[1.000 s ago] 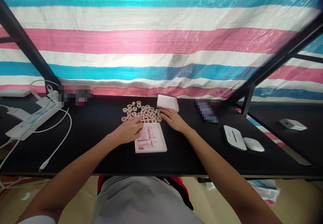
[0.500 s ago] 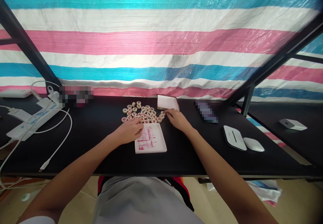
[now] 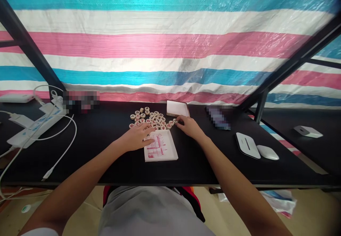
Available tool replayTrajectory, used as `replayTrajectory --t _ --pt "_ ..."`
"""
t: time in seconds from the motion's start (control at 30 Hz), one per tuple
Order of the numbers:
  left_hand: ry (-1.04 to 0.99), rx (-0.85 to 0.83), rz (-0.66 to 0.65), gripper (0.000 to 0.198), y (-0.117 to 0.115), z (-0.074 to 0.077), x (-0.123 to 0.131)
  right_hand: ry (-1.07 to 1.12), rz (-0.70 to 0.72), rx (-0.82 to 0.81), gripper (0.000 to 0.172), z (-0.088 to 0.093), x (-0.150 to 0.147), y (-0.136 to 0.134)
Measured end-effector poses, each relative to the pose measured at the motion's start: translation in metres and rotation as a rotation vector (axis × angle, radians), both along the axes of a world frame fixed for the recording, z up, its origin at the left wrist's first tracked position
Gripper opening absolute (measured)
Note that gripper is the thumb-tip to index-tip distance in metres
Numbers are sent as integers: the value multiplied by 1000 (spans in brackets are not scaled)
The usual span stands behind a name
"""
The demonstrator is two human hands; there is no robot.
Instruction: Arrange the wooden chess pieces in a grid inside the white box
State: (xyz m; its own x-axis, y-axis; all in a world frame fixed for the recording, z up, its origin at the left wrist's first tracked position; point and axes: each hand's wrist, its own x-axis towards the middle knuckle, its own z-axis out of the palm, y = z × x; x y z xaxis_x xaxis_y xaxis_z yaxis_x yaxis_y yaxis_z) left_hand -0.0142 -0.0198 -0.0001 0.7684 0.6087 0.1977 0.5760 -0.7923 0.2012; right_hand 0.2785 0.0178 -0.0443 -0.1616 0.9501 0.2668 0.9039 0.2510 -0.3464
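Note:
Several round xiangqi pieces, pale with red or black characters, lie in a loose cluster on the black desk. In front of them is a shallow white box with red markings on its inside. My left hand is over the box's left edge, fingers spread, and a single xiangqi piece with a black character shows inside the box between thumb and fingers. At the cluster's right end, my right hand has thumb and forefinger apart beside one piece. Behind that hand lies a brown-edged box lid, white inside.
On the left, a white power strip trails cables, one white cable reaching toward the front. A phone-like object, partly blurred, a white flat device and a white mouse lie on the right.
My left hand has opened its fingers, uncovering a piece in the box's upper left corner. The box has shifted slightly right. My right hand has moved a little right, its fingers parting from the end piece.

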Motion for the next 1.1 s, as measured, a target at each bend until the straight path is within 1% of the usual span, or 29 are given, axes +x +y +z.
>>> replayTrajectory --t 0.1,0.17,0.2,0.23,0.3,0.33,0.4,0.43,0.47,0.53,0.63,0.77,0.93,1.1 --pt "-15 -39 -26 41 3 5 -6 0 -5 12 13 0 -1 0" --pt "-79 -27 -76 37 0 9 -6 -2 -8 6 13 1 -2 -1" --pt "-129 -16 -133 32 -5 10 -4 -5 -7 3 13 1 -2 -1" --pt "-183 -7 -213 26 -12 11 0 -7 -4 2 13 1 -2 -1" --pt "-253 -7 -443 17 -30 8 12 -3 6 9 13 2 -2 -1" --pt "-241 -7 -562 15 -41 6 19 5 10 15 13 2 -3 -1" --pt "-148 -26 -793 17 -61 -3 33 27 11 25 15 2 -3 -2" --pt "-128 -46 -876 18 -69 -8 39 38 7 28 17 2 -3 -2" --pt "-109 -65 -921 20 -74 -13 44 49 -1 33 19 3 -4 -3" --pt "-99 -84 -932 28 -77 -22 49 73 -23 49 22 4 -5 -5" --pt "-115 -96 -844 41 -70 -29 48 124 -39 89 22 8 -7 -8" --pt "-137 -113 -753 43 -61 -27 44 199 -26 140 22 11 -10 -11" --pt "-166 -93 -724 44 -60 -27 45 243 -17 169 23 14 -15 -14" --pt "-158 -63 -657 47 -58 -30 48 235 14 155 22 15 -18 -16"
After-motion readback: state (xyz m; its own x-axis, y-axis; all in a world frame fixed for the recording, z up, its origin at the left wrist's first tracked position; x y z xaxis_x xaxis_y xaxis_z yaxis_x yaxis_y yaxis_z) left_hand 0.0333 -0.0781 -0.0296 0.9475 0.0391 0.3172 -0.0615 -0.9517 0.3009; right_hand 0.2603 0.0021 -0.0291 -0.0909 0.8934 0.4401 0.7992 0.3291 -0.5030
